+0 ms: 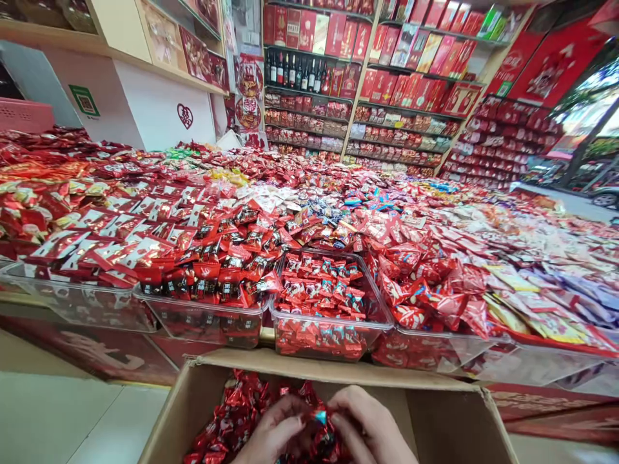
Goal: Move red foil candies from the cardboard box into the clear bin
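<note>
An open cardboard box [447, 425] stands at the bottom of the view, with loose red foil-wrapped candies [225, 419] heaped mostly in its left half. Inside it, my left hand [278, 428] curls its fingers round some candies; the fingers are slightly blurred. My right hand [370, 425] is bent inward on the other side, its thumb and fingers closed on a red wrapped candy [320, 417] with a teal patch. The two hands almost meet over the pile. Beyond the box rim is a clear plastic bin [316, 341] of neat red and teal candies.
More clear bins, such as one of dark-and-red candies [207, 283] and one of larger red packets [435, 283], adjoin on both sides. Behind stretches a broad candy display. Shelves with wine bottles [294, 72] and red gift boxes [333, 32] line the back. Tiled floor [91, 412] shows lower left.
</note>
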Motion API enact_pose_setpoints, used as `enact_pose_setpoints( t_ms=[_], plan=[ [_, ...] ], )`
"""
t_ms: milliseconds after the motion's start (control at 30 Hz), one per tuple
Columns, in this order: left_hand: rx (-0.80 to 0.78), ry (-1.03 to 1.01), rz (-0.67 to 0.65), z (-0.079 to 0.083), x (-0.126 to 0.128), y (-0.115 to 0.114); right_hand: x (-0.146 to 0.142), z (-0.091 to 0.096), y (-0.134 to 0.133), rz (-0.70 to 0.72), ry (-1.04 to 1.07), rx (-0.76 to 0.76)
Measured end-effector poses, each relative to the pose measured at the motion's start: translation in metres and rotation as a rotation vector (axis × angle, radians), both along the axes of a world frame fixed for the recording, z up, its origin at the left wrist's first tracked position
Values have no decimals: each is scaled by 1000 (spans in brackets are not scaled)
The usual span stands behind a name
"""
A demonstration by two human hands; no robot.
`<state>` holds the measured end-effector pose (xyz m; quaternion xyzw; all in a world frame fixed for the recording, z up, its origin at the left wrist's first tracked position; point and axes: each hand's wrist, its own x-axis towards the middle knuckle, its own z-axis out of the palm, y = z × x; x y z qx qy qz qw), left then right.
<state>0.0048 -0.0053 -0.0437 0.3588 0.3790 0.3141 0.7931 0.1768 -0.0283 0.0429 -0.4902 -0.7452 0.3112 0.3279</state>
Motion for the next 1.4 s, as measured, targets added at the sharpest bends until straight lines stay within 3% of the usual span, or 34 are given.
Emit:
enact_pose_setpoints(
  t_ms=[167, 267, 333, 467, 633, 867, 1233, 1400],
  plan=[
    [152, 73, -78, -5, 5, -2, 11, 91, 6, 35, -129, 233],
    [163, 115, -117, 3, 6, -7, 20, 132, 41, -26, -254, 320],
    [184, 155, -138, 9, 5, -9, 22, 145, 73, -61, -400, 275],
    [214, 219, -188, 18, 5, -11, 8, 140, 125, 52, -692, 79],
    [236, 298, -244, 15, 5, -15, -12, 117, 147, 256, -931, -131],
    [276, 341, -326, 2, 4, -22, -9, 103, 154, 348, -921, -188],
    [343, 433, -446, 13, 4, -22, -5, 99, 160, 339, -942, -221],
    [341, 426, -482, 9, 3, -21, -4, 101, 160, 369, -853, -246]
  ],
)
